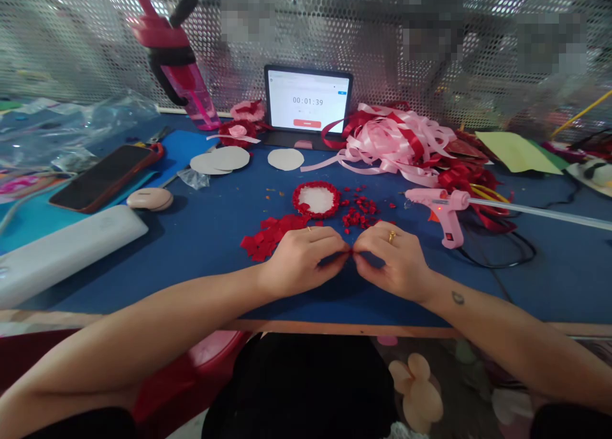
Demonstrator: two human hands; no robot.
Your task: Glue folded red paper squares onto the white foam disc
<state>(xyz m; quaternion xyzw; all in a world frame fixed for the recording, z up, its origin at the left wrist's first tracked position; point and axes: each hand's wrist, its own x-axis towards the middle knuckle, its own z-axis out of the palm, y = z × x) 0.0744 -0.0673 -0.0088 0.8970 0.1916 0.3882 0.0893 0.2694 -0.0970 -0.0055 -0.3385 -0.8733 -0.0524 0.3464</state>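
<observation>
My left hand (308,260) and my right hand (394,260) meet above the front of the blue table, thumbs and fingertips pinched together. Between the fingertips shows a tiny bit of red ribbon piece (352,251), mostly hidden. Flat red ribbon squares (270,236) lie in a pile by my left hand. Just beyond my right hand are small folded red pieces (359,211). A white disc (316,200) rimmed with red folded pieces rests farther back, between the two piles and apart from both hands.
A pink glue gun (444,209) with a long glue stick and cord stands at right. Pink and red ribbons (396,139) heap behind it. White discs (285,159), a tablet showing a timer (308,101), a pink bottle (179,69) and a phone (105,176) occupy the back and left.
</observation>
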